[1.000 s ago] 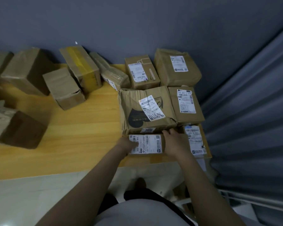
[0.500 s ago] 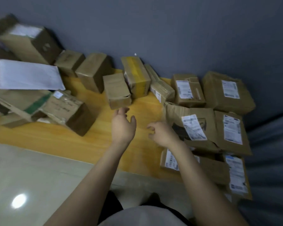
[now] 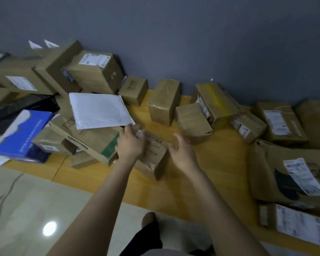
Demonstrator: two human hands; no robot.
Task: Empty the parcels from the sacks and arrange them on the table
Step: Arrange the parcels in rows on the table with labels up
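**Box lies between your hands**

Near the front edge of the table point(image 3: 201, 182), the box point(image 3: 153, 154) lies with its long axis running away from you. Your left hand point(image 3: 130, 143) rests on its left top, fingers loose. Your right hand point(image 3: 183, 152), spread, flanks its right side. Beyond, a white envelope point(image 3: 100, 109) tops the heap point(image 3: 92, 141).

Nothing printed can be read. White shipping labels point(image 3: 94, 60) stand on the tall carton point(image 3: 100, 78) at the tabletop's point(image 3: 220, 163) back left, the paper parcel point(image 3: 277, 163) at its right edge and the flat parcel point(image 3: 299, 226) at its front right corner. The small box point(image 3: 133, 89) by the back edge bears a dark logo, the blue box point(image 3: 24, 133) a line of pale print, both illegible.
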